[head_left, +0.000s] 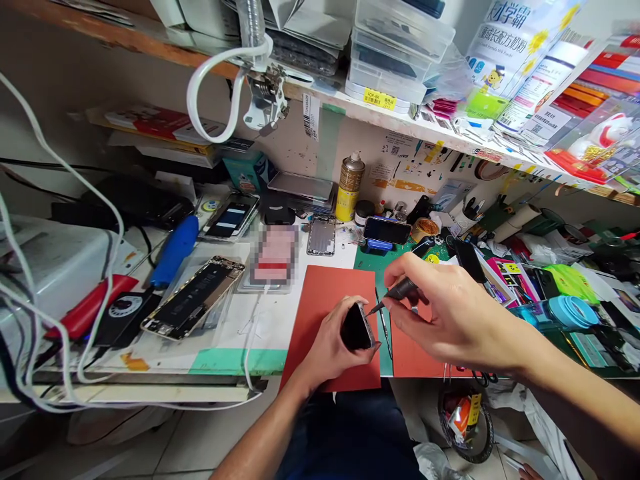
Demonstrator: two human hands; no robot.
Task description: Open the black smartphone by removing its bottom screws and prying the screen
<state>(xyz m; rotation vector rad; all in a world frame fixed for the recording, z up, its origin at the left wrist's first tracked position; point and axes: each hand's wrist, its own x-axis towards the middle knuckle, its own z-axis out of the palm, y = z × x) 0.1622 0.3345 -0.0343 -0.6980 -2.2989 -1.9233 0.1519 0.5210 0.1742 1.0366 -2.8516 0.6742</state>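
My left hand (327, 343) is closed around a smartphone (354, 330), tilted up with its dark screen side in view and its narrow edge towards the right. My right hand (445, 307) grips a dark screwdriver (404, 291). Its thin tip meets or nearly meets the phone's edge; I cannot tell whether it touches. Below both hands lie a red-brown mat (315, 300) and a second red-brown mat (415, 350). Between these mats a slim dark metal tool (385, 330) rests on the green surface.
To the left lie an opened phone (195, 297), a charging phone (274, 257) and a blue-handled tool (175, 252). Behind the mats stand a spray can (350, 187) and a propped phone (387, 231). White cables (65, 333) hang at far left. A loaded shelf (375, 120) overhangs the bench.
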